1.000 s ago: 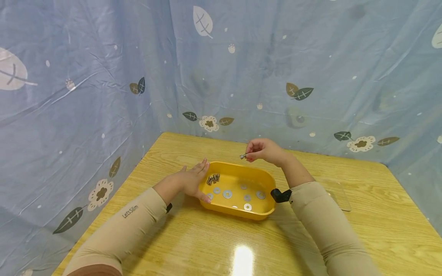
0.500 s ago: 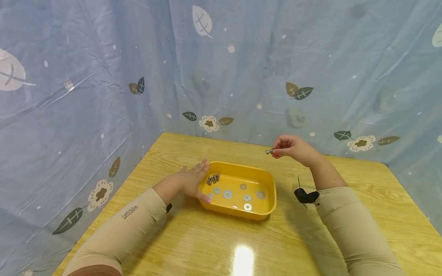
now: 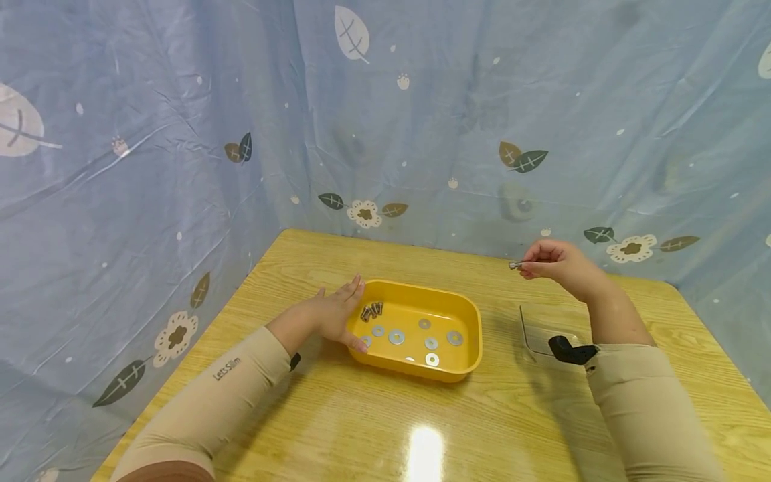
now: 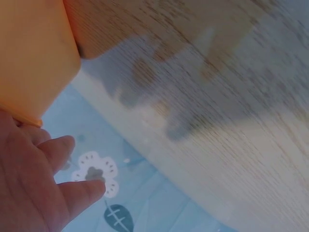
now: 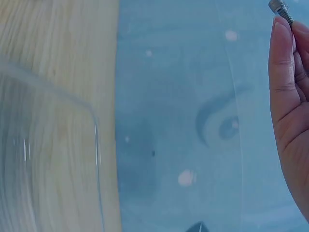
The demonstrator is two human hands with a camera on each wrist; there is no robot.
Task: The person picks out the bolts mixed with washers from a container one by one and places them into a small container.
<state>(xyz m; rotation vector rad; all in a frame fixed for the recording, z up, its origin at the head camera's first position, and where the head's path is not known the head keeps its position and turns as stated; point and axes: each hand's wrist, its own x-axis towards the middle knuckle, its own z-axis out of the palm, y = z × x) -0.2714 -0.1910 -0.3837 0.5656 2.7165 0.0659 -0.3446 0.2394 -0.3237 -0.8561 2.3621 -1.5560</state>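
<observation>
A yellow tray [image 3: 415,367] stands on the table with several socket-head bolts [image 3: 372,311] at its left end. Several flat washers [image 3: 396,337] lie spread over its floor. My left hand [image 3: 328,318] rests on the tray's left end, fingers spread at the rim; in the left wrist view it touches the rim beside the tray's outer wall [image 4: 36,53]. Right of the tray, raised above the table, my right hand [image 3: 560,264] pinches a bolt [image 3: 515,265] between thumb and fingers, head pointing left. The right wrist view shows the threaded bolt [image 5: 280,9] at the fingertips.
A clear plastic container [image 3: 545,321] sits on the table beneath my right forearm, partly hidden by it; its transparent wall [image 5: 58,145] shows in the right wrist view. A blue patterned curtain [image 3: 458,120] closes off the table's back and left sides.
My right hand has carried the bolt rightward, from above the tray to above the clear container's side of the table. My left hand has stayed on the tray.
</observation>
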